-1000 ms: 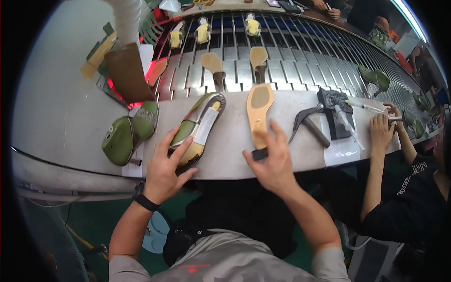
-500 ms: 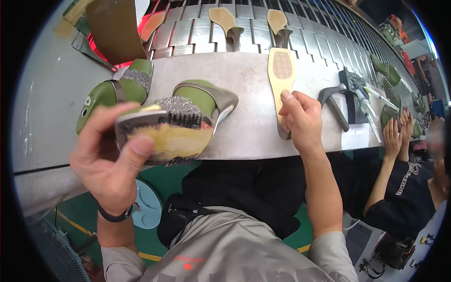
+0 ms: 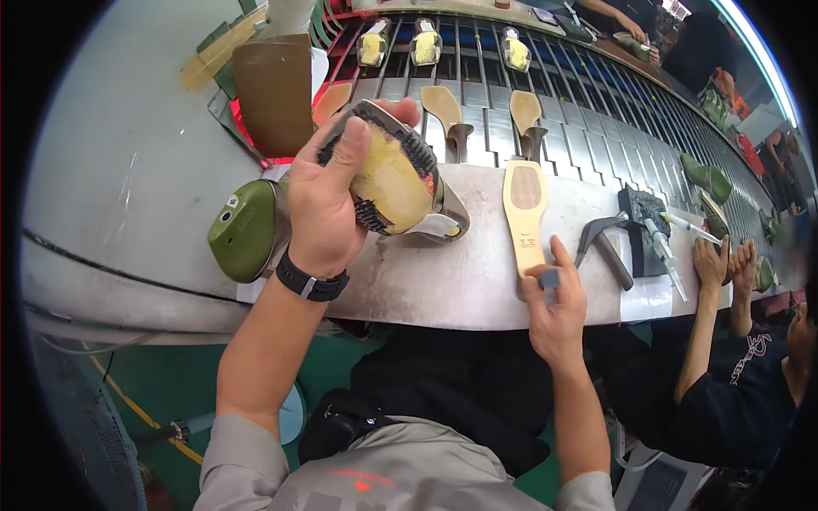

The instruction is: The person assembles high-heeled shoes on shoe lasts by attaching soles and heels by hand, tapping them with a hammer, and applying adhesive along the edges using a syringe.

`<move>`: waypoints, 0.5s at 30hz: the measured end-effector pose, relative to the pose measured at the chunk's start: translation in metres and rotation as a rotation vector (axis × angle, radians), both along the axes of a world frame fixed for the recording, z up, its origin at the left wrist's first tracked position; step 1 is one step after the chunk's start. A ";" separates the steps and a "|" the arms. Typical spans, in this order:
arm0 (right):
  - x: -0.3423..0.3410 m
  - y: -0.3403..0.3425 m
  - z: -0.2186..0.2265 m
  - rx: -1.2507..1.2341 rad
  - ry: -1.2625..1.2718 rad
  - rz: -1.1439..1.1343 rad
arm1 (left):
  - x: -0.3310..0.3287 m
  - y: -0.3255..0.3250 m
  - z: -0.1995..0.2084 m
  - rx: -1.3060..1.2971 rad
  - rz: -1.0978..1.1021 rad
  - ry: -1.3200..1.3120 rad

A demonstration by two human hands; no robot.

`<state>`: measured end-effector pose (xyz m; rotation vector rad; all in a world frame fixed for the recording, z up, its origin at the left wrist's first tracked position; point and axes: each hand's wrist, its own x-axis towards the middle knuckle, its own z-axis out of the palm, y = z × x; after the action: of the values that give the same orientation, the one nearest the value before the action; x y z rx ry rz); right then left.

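My left hand [image 3: 325, 200] grips a shoe upper on its last [image 3: 396, 183], the underside turned up, with a yellowish middle and dark rough edges. The thumb presses on that underside. My right hand [image 3: 558, 311] pinches a small grey-blue block [image 3: 550, 278], slightly blurred, between thumb and fingers. Just beyond it a beige shoe sole [image 3: 521, 209] lies flat on the worktable, its narrow end close to my fingertips. Left of my left wrist lies a green shoe last [image 3: 243, 230], partly hidden by the hand.
A hammer [image 3: 609, 247], a dark block [image 3: 643, 234] and white syringes [image 3: 660, 251] lie to the right. More soles with heels [image 3: 443, 106] and yellow-bottomed uppers [image 3: 426, 43] stand on the metal conveyor [image 3: 486, 145]. A co-worker's hands [image 3: 711, 264] work at far right.
My left hand has lifted the upper forward and tilted its underside up. My right hand has drawn back from the sole's narrow end, and a grey-blue block now shows in its fingers. The view has shifted.
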<state>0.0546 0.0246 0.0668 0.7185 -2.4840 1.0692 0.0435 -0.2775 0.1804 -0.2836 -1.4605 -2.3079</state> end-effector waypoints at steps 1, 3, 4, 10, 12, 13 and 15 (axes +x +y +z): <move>0.014 0.004 0.001 -0.275 -0.170 -0.027 | 0.002 -0.001 -0.001 -0.002 0.002 0.005; 0.049 0.015 0.004 -0.824 -0.509 -0.080 | 0.005 -0.002 -0.001 0.016 -0.121 -0.008; 0.069 0.030 0.003 -0.835 -0.555 -0.060 | 0.011 0.003 0.003 -0.001 -0.074 -0.026; 0.156 0.058 -0.023 -1.308 -0.980 0.142 | 0.034 0.026 0.027 0.032 -0.285 -0.156; 0.136 0.035 -0.027 -1.265 -1.188 0.114 | 0.027 0.039 0.029 -0.036 -0.333 -0.180; 0.127 0.026 -0.030 -1.155 -1.212 0.035 | 0.025 0.044 0.031 -0.038 -0.348 -0.178; 0.120 0.016 -0.022 -1.099 -1.201 0.089 | 0.025 0.048 0.036 0.038 -0.366 -0.187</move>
<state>0.1744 0.0405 0.0452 -0.2898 -1.8588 3.1062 0.0689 -0.2291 0.2160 -0.3578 -1.5588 -2.7134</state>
